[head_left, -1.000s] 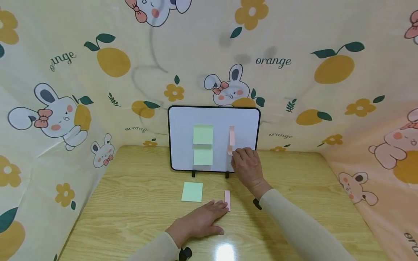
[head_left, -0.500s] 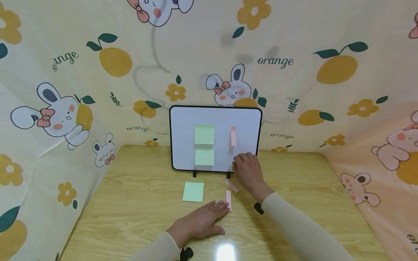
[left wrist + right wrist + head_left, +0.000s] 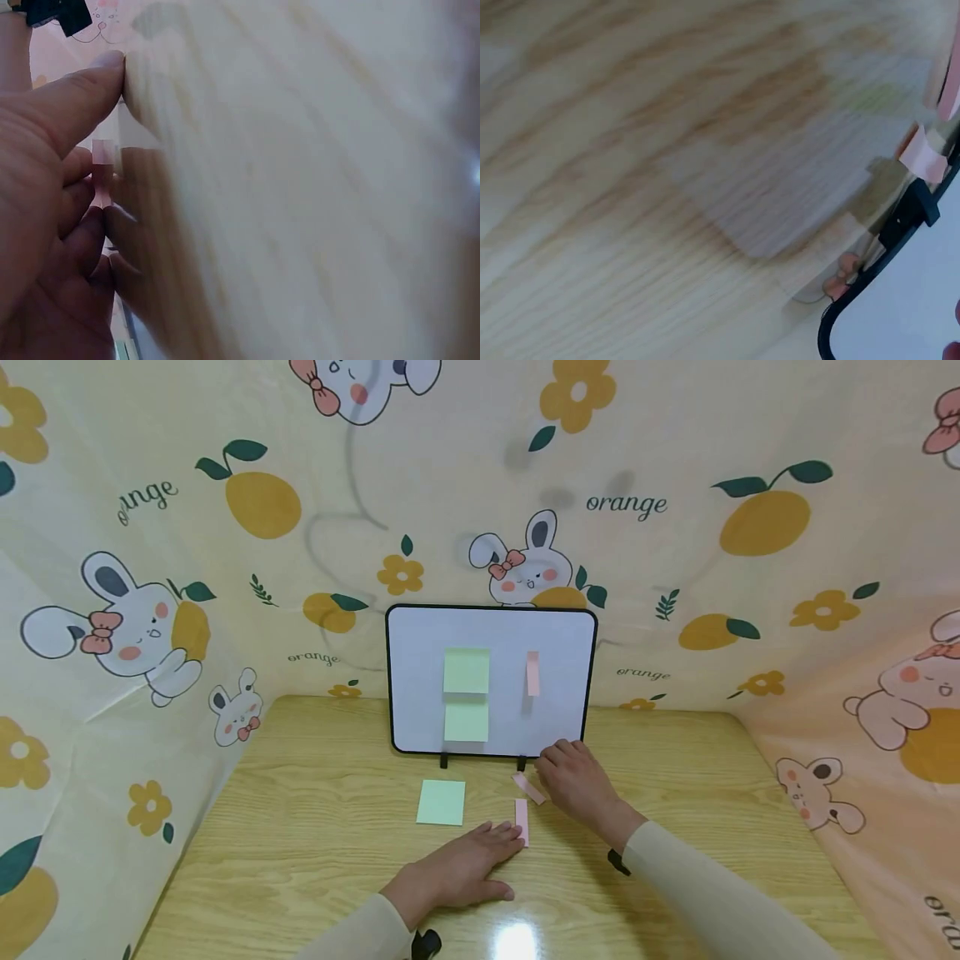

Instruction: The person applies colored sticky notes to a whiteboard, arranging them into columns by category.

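My left hand (image 3: pixel 461 868) lies flat on the table, its fingertips resting on the near end of a pink sticky strip (image 3: pixel 521 814). My right hand (image 3: pixel 588 789) is low in front of the whiteboard's lower right corner, fingers bent. Just left of its fingertips a loose pink strip (image 3: pixel 529 788) lies slanted on the table; in the right wrist view that curled strip (image 3: pixel 924 157) is beside the board's black foot (image 3: pixel 906 216). The whiteboard (image 3: pixel 412 693) bears two green sticky notes (image 3: pixel 467 672), one above the other, and one pink strip (image 3: pixel 532 673) at right.
A green sticky note pad (image 3: pixel 441 802) lies on the wood-grain table (image 3: pixel 315 827) before the board. Small black feet (image 3: pixel 444 761) prop the board up. A printed cloth (image 3: pixel 315 468) with rabbits and oranges stands behind and at both sides.
The lower pink strip came off the whiteboard and dropped onto the table. My right hand has come down from the board towards it. The left hand stays in place.
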Demonstrator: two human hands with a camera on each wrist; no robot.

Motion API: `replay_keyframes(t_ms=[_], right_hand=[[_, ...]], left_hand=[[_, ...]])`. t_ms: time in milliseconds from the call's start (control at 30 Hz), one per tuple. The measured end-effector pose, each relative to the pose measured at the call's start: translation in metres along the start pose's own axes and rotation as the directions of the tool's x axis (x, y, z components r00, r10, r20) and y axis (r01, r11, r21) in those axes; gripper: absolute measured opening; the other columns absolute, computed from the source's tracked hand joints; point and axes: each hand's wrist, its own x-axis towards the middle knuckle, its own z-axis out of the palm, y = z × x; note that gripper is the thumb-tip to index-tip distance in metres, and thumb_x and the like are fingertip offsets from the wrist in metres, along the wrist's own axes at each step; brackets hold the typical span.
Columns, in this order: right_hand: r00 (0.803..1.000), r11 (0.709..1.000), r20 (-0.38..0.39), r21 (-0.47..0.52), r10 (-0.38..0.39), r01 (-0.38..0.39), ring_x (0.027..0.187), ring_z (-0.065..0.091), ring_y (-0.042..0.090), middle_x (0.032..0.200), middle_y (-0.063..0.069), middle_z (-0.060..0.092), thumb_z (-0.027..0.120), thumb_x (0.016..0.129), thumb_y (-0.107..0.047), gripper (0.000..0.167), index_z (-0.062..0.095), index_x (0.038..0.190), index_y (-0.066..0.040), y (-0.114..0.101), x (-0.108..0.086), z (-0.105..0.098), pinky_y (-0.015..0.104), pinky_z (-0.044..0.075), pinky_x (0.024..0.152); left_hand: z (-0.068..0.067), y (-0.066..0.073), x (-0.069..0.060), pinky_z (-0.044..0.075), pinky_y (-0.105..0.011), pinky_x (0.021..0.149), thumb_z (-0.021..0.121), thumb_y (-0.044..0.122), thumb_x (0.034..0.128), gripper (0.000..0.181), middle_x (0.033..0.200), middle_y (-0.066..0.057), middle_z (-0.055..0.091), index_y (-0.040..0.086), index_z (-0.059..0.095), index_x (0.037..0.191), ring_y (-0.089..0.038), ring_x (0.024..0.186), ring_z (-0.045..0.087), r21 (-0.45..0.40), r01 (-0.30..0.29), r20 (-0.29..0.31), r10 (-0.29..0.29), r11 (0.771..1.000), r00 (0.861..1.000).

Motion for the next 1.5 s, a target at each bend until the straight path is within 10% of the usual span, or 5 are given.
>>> replay_keyframes(t_ms=[567,1233,1500], right_hand=[[0.943,0.944,0.185,-0.129,-0.277,0.302,0.104,0.058,0.021,0.106,-0.003,0.069,0.073,0.099,-0.018,0.014,0.077,0.111,-0.013,-0.001,-0.017,0.009,0.039,0.050,0.092],[0.953,0.945,0.164,-0.167,-0.255,0.282,0.092,0.054,0.020,0.091,-0.004,0.067,0.073,0.093,-0.015,0.004,0.077,0.094,-0.016,-0.007,-0.014,0.018,0.036,0.045,0.082],[0.981,0.974,0.037,-0.121,-0.189,0.192,0.098,0.058,0.024,0.101,0.001,0.072,0.069,0.097,-0.009,0.007,0.076,0.098,-0.009,-0.016,-0.016,0.010,0.040,0.052,0.090]], left_hand=[[-0.001,0.000,0.000,0.025,-0.037,0.132,0.062,0.050,0.1042,0.073,0.172,-0.001,0.033,0.015,0.040,0.164,-0.017,0.160,0.029,-0.023,0.012,0.001,-0.012,1.000,1.000],[-0.004,0.003,0.000,0.022,-0.038,0.133,0.063,0.048,0.1046,0.073,0.173,0.000,0.030,0.016,0.038,0.165,-0.016,0.161,0.026,-0.065,0.025,0.018,-0.024,0.998,1.000],[-0.005,0.003,-0.001,0.024,-0.039,0.133,0.062,0.050,0.1044,0.073,0.173,0.001,0.030,0.017,0.039,0.165,-0.016,0.161,0.026,-0.064,0.027,0.016,-0.026,0.998,1.000]])
